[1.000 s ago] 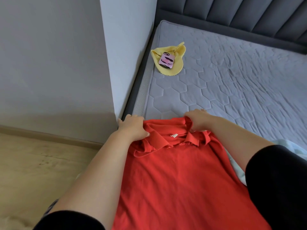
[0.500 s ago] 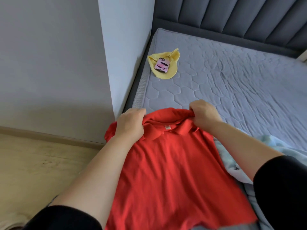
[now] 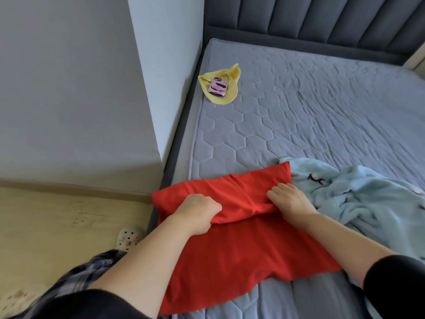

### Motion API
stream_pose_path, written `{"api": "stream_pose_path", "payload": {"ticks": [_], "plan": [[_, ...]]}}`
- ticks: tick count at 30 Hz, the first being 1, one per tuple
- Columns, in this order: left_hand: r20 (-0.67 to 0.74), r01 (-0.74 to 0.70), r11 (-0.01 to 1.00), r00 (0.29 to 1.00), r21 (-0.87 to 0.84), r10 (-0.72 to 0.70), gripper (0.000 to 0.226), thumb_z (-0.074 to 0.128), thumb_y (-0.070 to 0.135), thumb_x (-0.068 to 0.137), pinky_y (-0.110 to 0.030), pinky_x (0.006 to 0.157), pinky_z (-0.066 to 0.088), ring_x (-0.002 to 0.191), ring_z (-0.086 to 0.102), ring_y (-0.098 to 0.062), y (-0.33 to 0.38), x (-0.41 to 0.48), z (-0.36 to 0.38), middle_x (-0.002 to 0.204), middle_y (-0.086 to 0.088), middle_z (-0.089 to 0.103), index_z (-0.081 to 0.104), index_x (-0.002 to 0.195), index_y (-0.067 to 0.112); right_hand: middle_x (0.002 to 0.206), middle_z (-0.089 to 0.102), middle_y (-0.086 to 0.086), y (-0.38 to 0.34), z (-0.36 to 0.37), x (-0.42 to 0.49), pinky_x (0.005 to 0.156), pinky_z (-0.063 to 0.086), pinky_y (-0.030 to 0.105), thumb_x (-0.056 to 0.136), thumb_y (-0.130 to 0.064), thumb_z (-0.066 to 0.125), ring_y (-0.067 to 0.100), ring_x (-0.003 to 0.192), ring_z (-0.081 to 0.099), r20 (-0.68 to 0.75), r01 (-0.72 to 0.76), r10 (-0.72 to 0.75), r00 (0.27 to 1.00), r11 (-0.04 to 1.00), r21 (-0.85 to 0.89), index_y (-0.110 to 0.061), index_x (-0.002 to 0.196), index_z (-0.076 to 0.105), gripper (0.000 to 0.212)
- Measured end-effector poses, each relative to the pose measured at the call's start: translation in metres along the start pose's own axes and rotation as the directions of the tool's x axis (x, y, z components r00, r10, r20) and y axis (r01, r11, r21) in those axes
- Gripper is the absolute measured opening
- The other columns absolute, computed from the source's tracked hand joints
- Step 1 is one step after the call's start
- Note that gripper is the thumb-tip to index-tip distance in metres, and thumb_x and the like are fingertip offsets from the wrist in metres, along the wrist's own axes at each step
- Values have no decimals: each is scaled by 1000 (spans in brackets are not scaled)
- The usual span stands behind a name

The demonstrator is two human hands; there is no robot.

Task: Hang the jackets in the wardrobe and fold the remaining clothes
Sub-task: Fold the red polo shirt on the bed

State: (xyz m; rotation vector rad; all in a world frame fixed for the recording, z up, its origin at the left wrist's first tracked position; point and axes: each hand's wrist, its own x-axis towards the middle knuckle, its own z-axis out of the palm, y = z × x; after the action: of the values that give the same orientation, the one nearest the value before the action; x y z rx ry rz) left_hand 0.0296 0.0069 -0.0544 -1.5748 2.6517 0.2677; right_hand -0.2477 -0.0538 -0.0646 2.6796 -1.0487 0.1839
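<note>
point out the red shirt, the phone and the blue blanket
red shirt [image 3: 241,254], head view, on its flat lower layer.
phone [image 3: 218,86], head view, middle of its pink case.
blue blanket [image 3: 358,199], head view, on its bunched folds right of the shirt.

Home bedroom, quilted grey mattress [image 3: 322,116], padded dark headboard [image 3: 322,17], pale wooden floor [image 3: 69,217]

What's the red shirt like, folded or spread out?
Half folded: the red shirt has its top doubled over its lower part, left hand and right hand holding the fold.
</note>
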Motion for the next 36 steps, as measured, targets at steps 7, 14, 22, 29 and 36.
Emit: {"api": "stream_pose_path", "payload": {"ticks": [7, 14, 22, 29, 36], "plan": [[90, 11, 1000, 996, -21, -9, 28, 51, 4, 75, -30, 63, 29, 81, 55, -29, -2, -1, 0, 71, 4, 40, 30, 62, 19, 60, 54, 3, -6, 2, 6, 49, 45, 31, 48, 4, 74, 25, 54, 55, 90, 1, 1, 996, 1000, -16, -13, 64, 57, 28], [254, 17, 998, 967, -67, 0, 24, 56, 25, 80, -30, 63, 32, 78, 54, -27, 9, -6, 3, 71, 5, 47, 38, 65, 20, 94, 60, 5, -14, 2, 4, 74, 46, 36, 66, 1, 68, 26, 89, 58, 420, -112, 116, 900, 993, -34, -11, 94, 59, 33], [-460, 252, 967, 854, -41, -242, 49, 29, 40, 93, -44, 87, 44, 114, 52, -32, 12, 5, 6, 122, -11, 58, 57, 121, 11, 126, 58, 11, -35, -12, 48, 96, 38, 39, 88, -12, 49, 31, 118, 50, 135, -369, 347, 928, 906, 209, -11, 121, 58, 34], [1, 430, 897, 902, -103, -432, 70, 20, 60, 95, -49, 117, 3, 147, -5, -11, -15, -17, 81, 161, 6, -1, 0, 153, 25, 160, 9, -2, -35, 56, 33, 118, 0, 40, 100, -47, 22, 14, 147, 5, 431, -470, 401, 809, 881, 63, -27, 152, 14, 57], [108, 703, 692, 710, -165, -696, 77, 13, 66, 91, -57, 115, 6, 147, -5, -21, -47, -29, 77, 161, -1, -1, 1, 153, 21, 160, 9, 3, -13, 58, 37, 117, -2, 47, 100, -41, 19, 14, 147, 4, 407, -778, 706, 580, 628, 20, -13, 151, 17, 58]]}}
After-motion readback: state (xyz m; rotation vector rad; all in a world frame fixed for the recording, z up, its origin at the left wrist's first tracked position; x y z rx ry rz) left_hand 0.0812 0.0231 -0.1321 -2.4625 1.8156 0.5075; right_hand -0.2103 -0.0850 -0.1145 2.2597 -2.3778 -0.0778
